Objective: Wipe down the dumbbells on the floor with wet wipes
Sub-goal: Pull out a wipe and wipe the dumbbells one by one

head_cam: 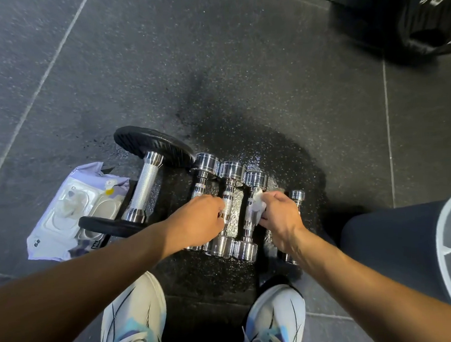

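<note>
Several small chrome dumbbells lie side by side on the dark rubber floor. My right hand (280, 215) is shut on a crumpled white wet wipe (257, 207), pressed against the handle of the third chrome dumbbell (250, 214). My left hand (198, 222) rests over the leftmost chrome dumbbell (202, 177), its fingers touching the handle of the middle chrome dumbbell (228, 196). A further small dumbbell (296, 197) is mostly hidden behind my right hand. A larger dumbbell with black plates (142, 191) lies at the left.
A pale purple wet wipe pack (72, 213), lid open, lies left of the big dumbbell. The floor around the dumbbells has a wet patch (278, 152). My two white shoes (276, 319) stand below. A black weight plate (415, 19) stands top right.
</note>
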`<state>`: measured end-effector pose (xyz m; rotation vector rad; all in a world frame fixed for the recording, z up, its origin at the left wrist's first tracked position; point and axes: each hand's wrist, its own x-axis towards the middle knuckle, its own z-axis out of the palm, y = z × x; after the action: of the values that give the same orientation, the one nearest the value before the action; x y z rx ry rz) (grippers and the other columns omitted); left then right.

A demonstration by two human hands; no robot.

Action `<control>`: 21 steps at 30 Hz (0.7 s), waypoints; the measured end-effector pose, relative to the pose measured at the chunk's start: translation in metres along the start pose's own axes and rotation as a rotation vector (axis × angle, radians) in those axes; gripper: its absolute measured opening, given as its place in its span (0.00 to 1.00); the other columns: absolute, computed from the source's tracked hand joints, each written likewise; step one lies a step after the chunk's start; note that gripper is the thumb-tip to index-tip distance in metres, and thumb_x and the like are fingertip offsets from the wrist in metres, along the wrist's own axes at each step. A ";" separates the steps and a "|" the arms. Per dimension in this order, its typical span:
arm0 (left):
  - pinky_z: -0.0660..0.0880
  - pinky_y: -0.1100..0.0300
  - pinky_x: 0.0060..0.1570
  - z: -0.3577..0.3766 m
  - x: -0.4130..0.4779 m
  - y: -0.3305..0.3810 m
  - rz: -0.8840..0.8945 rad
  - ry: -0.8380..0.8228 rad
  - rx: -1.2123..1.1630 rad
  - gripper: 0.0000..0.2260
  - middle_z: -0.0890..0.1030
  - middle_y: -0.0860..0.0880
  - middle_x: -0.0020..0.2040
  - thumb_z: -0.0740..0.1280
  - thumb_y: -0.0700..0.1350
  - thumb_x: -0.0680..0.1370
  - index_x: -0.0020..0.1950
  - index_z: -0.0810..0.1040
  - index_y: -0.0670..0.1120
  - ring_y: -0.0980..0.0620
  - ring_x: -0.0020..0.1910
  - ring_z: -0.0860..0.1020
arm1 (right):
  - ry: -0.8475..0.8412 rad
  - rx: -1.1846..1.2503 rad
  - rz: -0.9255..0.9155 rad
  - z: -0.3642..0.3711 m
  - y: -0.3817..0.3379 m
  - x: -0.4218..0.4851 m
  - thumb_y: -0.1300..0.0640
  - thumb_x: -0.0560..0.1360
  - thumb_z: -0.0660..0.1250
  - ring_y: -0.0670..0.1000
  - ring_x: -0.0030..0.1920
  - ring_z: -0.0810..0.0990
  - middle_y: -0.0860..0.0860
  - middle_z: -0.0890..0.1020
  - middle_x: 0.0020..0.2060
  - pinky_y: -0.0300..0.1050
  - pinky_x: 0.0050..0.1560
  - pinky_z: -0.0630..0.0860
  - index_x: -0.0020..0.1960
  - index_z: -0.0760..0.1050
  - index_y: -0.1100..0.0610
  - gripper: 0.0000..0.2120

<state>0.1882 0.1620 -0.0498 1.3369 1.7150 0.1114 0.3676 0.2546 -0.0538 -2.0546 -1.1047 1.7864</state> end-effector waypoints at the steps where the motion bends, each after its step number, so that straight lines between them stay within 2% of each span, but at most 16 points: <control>1: 0.82 0.47 0.52 -0.001 0.000 -0.001 0.002 -0.001 0.004 0.10 0.80 0.47 0.57 0.63 0.45 0.82 0.61 0.78 0.44 0.49 0.51 0.82 | -0.016 -0.033 0.002 0.000 0.003 -0.005 0.55 0.84 0.63 0.66 0.47 0.83 0.66 0.82 0.57 0.70 0.54 0.80 0.53 0.75 0.59 0.07; 3: 0.82 0.46 0.50 -0.002 0.001 -0.001 0.002 -0.001 0.011 0.07 0.81 0.47 0.54 0.63 0.45 0.81 0.55 0.79 0.45 0.48 0.51 0.83 | -0.066 -0.090 0.047 -0.002 0.012 -0.018 0.56 0.83 0.64 0.62 0.46 0.85 0.62 0.84 0.52 0.57 0.46 0.85 0.51 0.73 0.59 0.05; 4: 0.82 0.46 0.48 -0.002 0.002 -0.002 0.005 0.001 0.011 0.06 0.81 0.47 0.53 0.63 0.45 0.81 0.49 0.78 0.45 0.47 0.51 0.83 | -0.089 -0.118 0.067 -0.003 0.016 -0.021 0.58 0.83 0.65 0.59 0.47 0.84 0.61 0.83 0.53 0.54 0.48 0.84 0.51 0.72 0.59 0.05; 5: 0.83 0.46 0.46 -0.003 0.002 -0.001 0.005 0.002 0.008 0.06 0.81 0.47 0.52 0.63 0.45 0.81 0.45 0.76 0.46 0.47 0.51 0.83 | -0.102 -0.130 0.079 -0.005 0.017 -0.020 0.59 0.82 0.65 0.58 0.49 0.84 0.60 0.83 0.53 0.54 0.52 0.84 0.51 0.72 0.59 0.04; 7: 0.83 0.47 0.44 -0.003 0.001 -0.001 0.003 0.000 0.004 0.08 0.81 0.48 0.51 0.64 0.45 0.81 0.43 0.74 0.47 0.47 0.50 0.84 | -0.097 -0.102 0.065 -0.007 0.009 -0.009 0.62 0.81 0.66 0.59 0.52 0.84 0.60 0.83 0.55 0.57 0.57 0.83 0.52 0.73 0.60 0.02; 9: 0.83 0.46 0.44 -0.004 -0.001 -0.001 0.002 -0.016 0.002 0.06 0.82 0.48 0.53 0.64 0.46 0.81 0.46 0.76 0.47 0.48 0.50 0.84 | -0.047 -0.025 -0.001 -0.007 -0.006 0.003 0.63 0.81 0.66 0.59 0.53 0.84 0.60 0.83 0.55 0.59 0.57 0.83 0.51 0.74 0.60 0.01; 11: 0.83 0.45 0.47 -0.004 -0.002 -0.001 -0.005 -0.030 -0.005 0.07 0.82 0.46 0.55 0.64 0.47 0.82 0.55 0.79 0.45 0.47 0.51 0.84 | -0.025 -0.036 -0.057 -0.001 -0.013 0.002 0.62 0.81 0.66 0.60 0.54 0.84 0.58 0.83 0.54 0.56 0.55 0.84 0.51 0.74 0.60 0.02; 14: 0.83 0.47 0.48 -0.007 -0.004 0.000 -0.004 -0.050 -0.012 0.13 0.81 0.46 0.57 0.63 0.47 0.83 0.66 0.77 0.45 0.48 0.49 0.84 | -0.101 -0.391 -0.105 0.000 0.001 -0.017 0.62 0.82 0.65 0.57 0.50 0.84 0.57 0.78 0.47 0.51 0.53 0.83 0.50 0.70 0.61 0.04; 16: 0.83 0.51 0.49 -0.008 -0.005 0.002 0.001 -0.047 -0.011 0.14 0.80 0.48 0.60 0.62 0.47 0.83 0.68 0.76 0.47 0.52 0.48 0.83 | -0.233 -0.504 -0.037 -0.002 0.009 -0.024 0.68 0.81 0.62 0.49 0.38 0.80 0.69 0.71 0.49 0.37 0.40 0.82 0.51 0.68 0.60 0.05; 17: 0.83 0.51 0.49 -0.008 -0.005 0.003 0.004 -0.051 -0.009 0.14 0.79 0.48 0.60 0.62 0.47 0.83 0.68 0.77 0.47 0.52 0.48 0.82 | -0.281 -0.528 -0.040 -0.005 0.012 -0.023 0.70 0.81 0.61 0.47 0.36 0.77 0.73 0.70 0.53 0.32 0.33 0.78 0.51 0.68 0.61 0.06; 18: 0.83 0.50 0.49 -0.009 -0.005 0.002 0.005 -0.054 -0.007 0.13 0.79 0.48 0.60 0.62 0.47 0.83 0.67 0.77 0.47 0.52 0.49 0.82 | -0.280 -0.531 -0.013 -0.006 0.009 -0.020 0.70 0.80 0.62 0.46 0.37 0.76 0.72 0.72 0.54 0.32 0.32 0.77 0.51 0.70 0.62 0.04; 19: 0.83 0.49 0.49 -0.009 -0.006 0.001 0.005 -0.055 -0.008 0.13 0.79 0.48 0.59 0.62 0.47 0.83 0.65 0.77 0.47 0.51 0.50 0.83 | -0.241 -0.489 0.023 -0.005 0.004 -0.016 0.68 0.80 0.65 0.47 0.40 0.79 0.65 0.77 0.52 0.34 0.35 0.79 0.52 0.72 0.64 0.03; 21: 0.83 0.46 0.49 -0.009 -0.006 0.000 0.001 -0.059 0.002 0.12 0.80 0.47 0.57 0.62 0.47 0.83 0.63 0.78 0.46 0.49 0.52 0.83 | -0.196 -0.345 0.026 -0.001 -0.008 -0.009 0.65 0.78 0.70 0.51 0.49 0.83 0.57 0.81 0.53 0.43 0.47 0.83 0.51 0.74 0.63 0.05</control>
<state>0.1815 0.1613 -0.0412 1.3296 1.6648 0.0704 0.3657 0.2541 -0.0418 -2.1142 -1.5437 1.9588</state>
